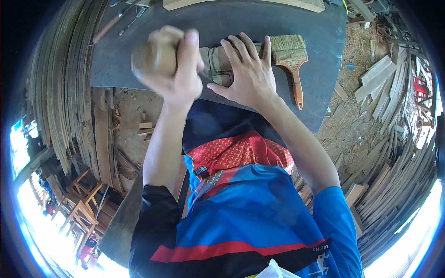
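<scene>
My left hand [181, 74] is closed around a rounded, pale brown wooden piece [155, 59], raised above the table's left part. Motion smears the piece, and its full shape cannot be made out. Fingers spread, my right hand [250, 69] lies flat on a carved wooden piece [219, 66] with dark outlined grooves. My palm and fingers hide much of that carving. Just right of my right fingers rests a wide flat paintbrush [296, 69], its pale bristles away from me and its brown wooden handle toward me.
The dark table [320, 51] holds a wood-handled chisel [107, 28] and a slim metal tool [133, 21] at far left. A pale wooden plank [245, 3] lies along the far edge. Stacked boards [60, 83] stand left; offcuts [378, 76] cover the ground right.
</scene>
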{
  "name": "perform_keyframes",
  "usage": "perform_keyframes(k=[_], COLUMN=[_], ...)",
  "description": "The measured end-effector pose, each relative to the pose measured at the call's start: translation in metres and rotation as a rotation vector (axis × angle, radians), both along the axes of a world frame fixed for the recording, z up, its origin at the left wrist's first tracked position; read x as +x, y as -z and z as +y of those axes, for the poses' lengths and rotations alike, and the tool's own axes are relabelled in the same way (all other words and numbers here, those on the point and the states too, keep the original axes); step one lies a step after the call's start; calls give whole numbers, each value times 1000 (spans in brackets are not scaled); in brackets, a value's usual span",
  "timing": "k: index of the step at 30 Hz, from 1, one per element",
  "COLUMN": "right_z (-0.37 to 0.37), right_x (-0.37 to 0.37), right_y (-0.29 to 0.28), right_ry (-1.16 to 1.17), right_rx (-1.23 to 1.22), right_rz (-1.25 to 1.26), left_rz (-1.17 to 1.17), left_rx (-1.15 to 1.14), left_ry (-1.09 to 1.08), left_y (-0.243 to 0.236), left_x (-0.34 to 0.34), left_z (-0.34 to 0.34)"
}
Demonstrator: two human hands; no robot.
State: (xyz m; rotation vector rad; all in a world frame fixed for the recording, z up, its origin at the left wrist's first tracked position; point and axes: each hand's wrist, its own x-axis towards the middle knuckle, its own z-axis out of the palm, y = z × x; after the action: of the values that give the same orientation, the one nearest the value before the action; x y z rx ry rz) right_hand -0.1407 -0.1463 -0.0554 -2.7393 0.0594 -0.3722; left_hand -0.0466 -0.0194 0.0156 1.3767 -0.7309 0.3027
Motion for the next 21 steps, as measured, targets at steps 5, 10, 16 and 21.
perform_keyframes(k=[5, 10, 16, 21], right_z=[1, 5, 5, 4], right_x=[1, 1, 2, 3], right_y=[-1, -3, -4, -2], right_ry=[-8, -6, 18, -6], right_rx=[0, -15, -22, -26], right_rz=[-6, 11, 16, 0], left_rz=[499, 500, 381, 180], left_rx=[80, 352, 145, -110], left_ry=[-69, -165, -38, 263], left_y=[0, 23, -13, -5], left_x=[52, 90, 39, 13], left_z=[-27, -54, -30, 17])
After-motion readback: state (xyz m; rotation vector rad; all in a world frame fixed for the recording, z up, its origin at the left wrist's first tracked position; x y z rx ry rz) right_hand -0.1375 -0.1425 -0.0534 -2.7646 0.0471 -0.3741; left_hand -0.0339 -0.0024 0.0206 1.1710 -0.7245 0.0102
